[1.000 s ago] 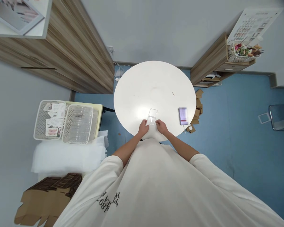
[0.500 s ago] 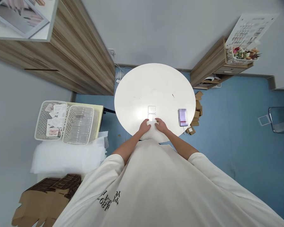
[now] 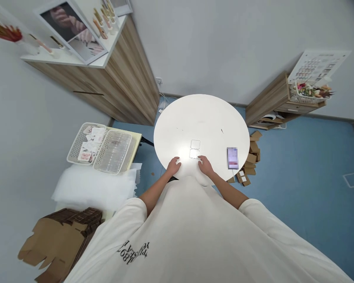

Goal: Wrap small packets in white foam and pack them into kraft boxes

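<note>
A clear plastic box [image 3: 195, 149] lies unfolded on the white round table [image 3: 200, 114], its two square halves one behind the other. My left hand [image 3: 173, 165] rests at the near left of it, apart from the box, fingers spread and holding nothing. Close to the near right corner of the box is my right hand [image 3: 205, 165], its thumb and fingers apart. Whether a right fingertip touches the box edge I cannot tell.
A phone [image 3: 232, 158] with a cable lies at the table's right. To the left, one white basket [image 3: 76, 147] holds printed cards and another [image 3: 113, 157] holds clear plastic cases. Flattened cardboard [image 3: 53, 243] is at lower left; small cartons [image 3: 250, 157] lie behind the table's right edge.
My hands have moved apart from the near edge of the clear box, the left one drawing farther away. The whole view has shifted toward the left.
</note>
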{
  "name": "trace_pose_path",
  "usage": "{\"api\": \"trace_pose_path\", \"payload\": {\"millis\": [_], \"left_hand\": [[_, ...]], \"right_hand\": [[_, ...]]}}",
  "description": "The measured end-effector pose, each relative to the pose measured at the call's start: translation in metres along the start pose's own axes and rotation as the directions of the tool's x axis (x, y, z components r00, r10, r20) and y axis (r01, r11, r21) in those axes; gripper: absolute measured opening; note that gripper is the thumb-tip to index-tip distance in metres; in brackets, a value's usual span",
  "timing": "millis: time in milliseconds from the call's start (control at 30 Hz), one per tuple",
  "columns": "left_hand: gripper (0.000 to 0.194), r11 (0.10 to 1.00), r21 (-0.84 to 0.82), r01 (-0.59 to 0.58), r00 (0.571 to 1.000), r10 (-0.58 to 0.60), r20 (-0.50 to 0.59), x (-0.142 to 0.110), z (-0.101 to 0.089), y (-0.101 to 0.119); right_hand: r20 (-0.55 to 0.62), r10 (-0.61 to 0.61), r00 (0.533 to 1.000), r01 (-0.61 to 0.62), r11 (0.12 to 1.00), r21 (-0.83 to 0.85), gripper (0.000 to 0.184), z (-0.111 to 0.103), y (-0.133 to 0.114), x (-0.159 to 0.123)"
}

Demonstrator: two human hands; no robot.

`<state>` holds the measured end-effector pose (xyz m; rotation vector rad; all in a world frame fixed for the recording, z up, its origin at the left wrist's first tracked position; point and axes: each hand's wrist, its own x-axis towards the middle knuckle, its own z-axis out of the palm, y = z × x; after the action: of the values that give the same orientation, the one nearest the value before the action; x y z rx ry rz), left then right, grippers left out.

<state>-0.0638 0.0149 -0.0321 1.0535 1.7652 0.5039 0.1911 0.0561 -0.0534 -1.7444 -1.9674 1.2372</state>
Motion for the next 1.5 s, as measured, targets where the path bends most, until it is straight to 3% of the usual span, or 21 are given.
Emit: {"api": "trace_pose_path", "payload": {"millis": [200,433,567,800,933,1133,1300,1500], "left_hand": [[0.039,0.995,-0.098,0.019,0.991,-0.032,-0.130,-0.011,-0.044,-0.010],[0.041,0.982,-0.187,-0.029,0.945,-0.034,-0.325,-0.021,-0.122,-0.036],[0.038,0.977,-0.187,-0.104,0.895,0.010,-0.445,-0.026,-0.173,-0.069],[0.035,0.976,-0.163,-0.143,0.834,0.030,-0.550,-0.029,-0.276,-0.136],[0.037,0.984,-0.070,-0.162,0.784,0.085,-0.615,-0.027,-0.337,-0.166],[0.038,0.998,0.039,-0.048,0.747,0.062,-0.662,-0.010,-0.416,-0.208],[0.040,0.996,0.013,0.083,0.727,-0.051,-0.685,0.016,-0.459,-0.240],[0.043,0.985,-0.048,0.166,0.731,-0.155,-0.665,0.048,-0.478,-0.261]], "right_hand": [[0.061,-0.149,0.987,0.146,0.987,0.062,0.041,0.017,-0.052,0.027],[0.142,-0.294,0.945,0.285,0.955,0.079,0.038,0.065,-0.129,0.053],[0.178,-0.352,0.919,0.344,0.936,0.076,0.037,0.106,-0.180,0.062],[0.247,-0.427,0.870,0.425,0.903,0.065,0.036,0.187,-0.273,0.075],[0.288,-0.454,0.843,0.459,0.887,0.055,0.037,0.227,-0.319,0.084],[0.331,-0.519,0.788,0.540,0.841,0.031,0.036,0.269,-0.378,0.103],[0.372,-0.517,0.771,0.549,0.835,0.023,0.037,0.289,-0.409,0.114],[0.384,-0.497,0.778,0.539,0.843,0.000,0.036,0.292,-0.418,0.122]]}}
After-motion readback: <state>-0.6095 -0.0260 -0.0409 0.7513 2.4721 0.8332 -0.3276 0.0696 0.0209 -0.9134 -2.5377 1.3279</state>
